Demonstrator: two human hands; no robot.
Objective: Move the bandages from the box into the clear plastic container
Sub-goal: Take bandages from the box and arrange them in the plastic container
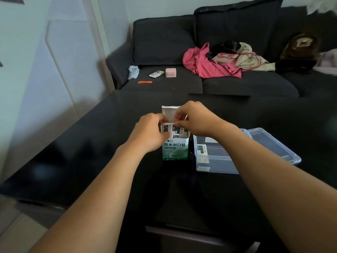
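Both hands meet at the open bandage box (175, 150) standing on my black table (91, 143): left hand (149, 132) grips its side, right hand (196, 118) pinches bandages (173, 129) at its mouth. Just right, the clear plastic container (215, 157) lies open with bandages inside, its lid (271, 145) beside it.

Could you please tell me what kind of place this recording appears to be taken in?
Most likely a home living room: a dark grey sofa strewn with clothes and a handbag stands behind the low black table.

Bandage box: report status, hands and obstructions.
Left hand steadies the box; right hand pinches bandages at its open top. Clear container open beside. Nothing blocking.
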